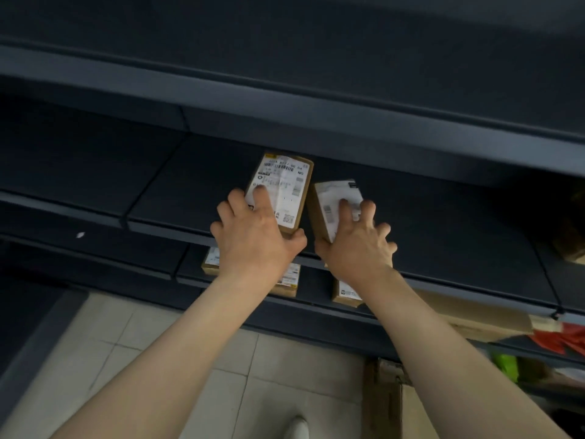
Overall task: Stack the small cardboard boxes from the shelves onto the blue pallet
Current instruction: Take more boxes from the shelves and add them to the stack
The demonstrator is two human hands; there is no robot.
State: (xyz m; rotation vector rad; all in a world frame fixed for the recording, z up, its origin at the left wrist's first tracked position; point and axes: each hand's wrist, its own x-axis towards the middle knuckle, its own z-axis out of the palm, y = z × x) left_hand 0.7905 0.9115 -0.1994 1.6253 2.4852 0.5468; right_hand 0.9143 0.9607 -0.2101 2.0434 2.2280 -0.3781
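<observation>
Two small cardboard boxes with white shipping labels lie side by side on a dark shelf (443,223). My left hand (253,236) grips the left box (285,185), fingers over its label and thumb at its near right corner. My right hand (357,245) grips the right box (332,201), which is tilted, with fingers spread over its label. On the shelf below, two more small boxes (286,280) (345,293) show partly under my wrists. The blue pallet is out of view.
Dark shelves run above and below, with the upper shelf's edge (348,122) close over the boxes. A flat brown carton (474,315), red packaging (563,340) and a green item (506,365) sit lower right. Tiled floor (110,359) lies below, with a carton (389,407) standing on it.
</observation>
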